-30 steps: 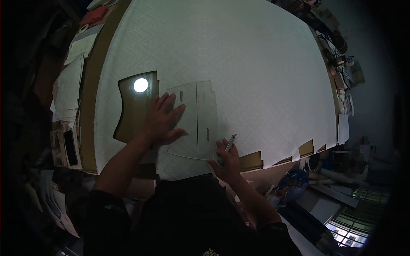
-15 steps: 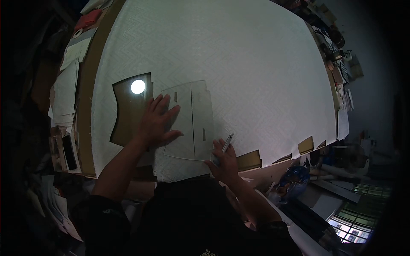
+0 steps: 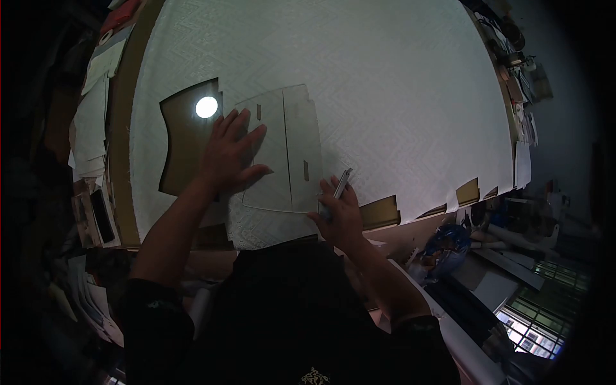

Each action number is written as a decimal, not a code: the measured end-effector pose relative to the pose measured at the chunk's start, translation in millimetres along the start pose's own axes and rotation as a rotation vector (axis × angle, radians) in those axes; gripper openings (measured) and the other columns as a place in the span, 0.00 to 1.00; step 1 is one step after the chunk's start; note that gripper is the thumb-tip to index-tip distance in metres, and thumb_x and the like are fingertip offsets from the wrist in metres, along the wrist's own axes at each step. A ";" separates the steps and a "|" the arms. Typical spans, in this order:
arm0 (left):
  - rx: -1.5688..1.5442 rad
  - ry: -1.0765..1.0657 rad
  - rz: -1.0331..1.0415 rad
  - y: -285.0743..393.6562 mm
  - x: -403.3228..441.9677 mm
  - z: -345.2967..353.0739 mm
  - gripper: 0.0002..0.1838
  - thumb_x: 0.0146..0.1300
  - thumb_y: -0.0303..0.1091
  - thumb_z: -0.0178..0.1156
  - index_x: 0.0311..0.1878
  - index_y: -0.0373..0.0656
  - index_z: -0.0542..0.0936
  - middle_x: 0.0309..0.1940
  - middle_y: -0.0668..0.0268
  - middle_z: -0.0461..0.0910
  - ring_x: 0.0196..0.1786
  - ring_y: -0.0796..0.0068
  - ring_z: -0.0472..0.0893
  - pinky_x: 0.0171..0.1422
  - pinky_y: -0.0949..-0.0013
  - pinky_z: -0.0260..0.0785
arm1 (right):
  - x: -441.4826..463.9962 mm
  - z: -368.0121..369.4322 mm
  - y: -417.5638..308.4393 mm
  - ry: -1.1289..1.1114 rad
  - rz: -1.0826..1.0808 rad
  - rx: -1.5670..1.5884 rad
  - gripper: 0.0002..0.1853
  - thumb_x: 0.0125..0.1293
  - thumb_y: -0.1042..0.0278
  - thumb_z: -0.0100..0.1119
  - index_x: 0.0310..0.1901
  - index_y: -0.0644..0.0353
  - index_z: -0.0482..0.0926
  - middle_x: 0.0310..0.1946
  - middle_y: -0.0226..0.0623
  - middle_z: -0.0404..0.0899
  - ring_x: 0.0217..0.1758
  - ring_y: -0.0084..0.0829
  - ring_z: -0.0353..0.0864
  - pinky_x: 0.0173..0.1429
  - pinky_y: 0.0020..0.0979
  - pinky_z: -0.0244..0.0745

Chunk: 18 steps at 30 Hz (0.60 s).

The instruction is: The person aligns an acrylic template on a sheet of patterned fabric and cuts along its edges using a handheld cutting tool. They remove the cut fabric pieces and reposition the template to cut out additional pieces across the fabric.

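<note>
A flat, see-through template [image 3: 273,167] with a dark line down it and two small brown marks lies on pale zigzag-patterned fabric [image 3: 398,102]. My left hand [image 3: 228,151] rests with spread fingers on the template's left side. At the template's lower right corner, my right hand [image 3: 340,215] has its fingers closed round a slim silvery tool [image 3: 342,183], whose end points up and away; what kind of tool it is cannot be made out. Left of my left hand, a curved cut-out [image 3: 186,141] in the fabric shows the brown surface below, with a bright round reflection.
Paper sheets [image 3: 96,122] and a dark phone-like object [image 3: 101,215] lie along the left edge. More notches [image 3: 380,212] are cut in the fabric's near edge. A blue plastic-wrapped bundle [image 3: 448,247] sits at the lower right, and assorted items line the right edge.
The camera view has shifted, so the table and both hands appear higher in the picture. The hands keep nearly the same places relative to the template, and the tool stays in my right hand.
</note>
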<state>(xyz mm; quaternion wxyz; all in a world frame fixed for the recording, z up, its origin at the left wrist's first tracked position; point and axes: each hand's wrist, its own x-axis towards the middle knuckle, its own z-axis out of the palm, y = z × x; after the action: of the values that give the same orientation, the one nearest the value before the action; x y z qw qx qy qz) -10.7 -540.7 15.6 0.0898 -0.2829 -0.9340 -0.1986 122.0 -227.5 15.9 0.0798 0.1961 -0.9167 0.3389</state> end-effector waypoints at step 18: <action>-0.016 -0.035 -0.010 -0.8 1.6 -2.1 0.44 0.57 0.69 0.71 0.73 0.56 0.78 0.81 0.49 0.62 0.81 0.39 0.61 0.84 0.36 0.50 | 1.2 0.6 1.3 -0.020 -0.029 -0.026 0.30 0.58 0.57 0.83 0.55 0.56 0.75 0.66 0.51 0.81 0.74 0.60 0.75 0.77 0.61 0.64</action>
<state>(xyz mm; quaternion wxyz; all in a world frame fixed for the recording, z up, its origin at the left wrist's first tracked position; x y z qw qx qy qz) -12.4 -541.4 17.7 0.0700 -0.2825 -0.9352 -0.2016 120.4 -227.3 15.0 0.0783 0.2116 -0.9188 0.3238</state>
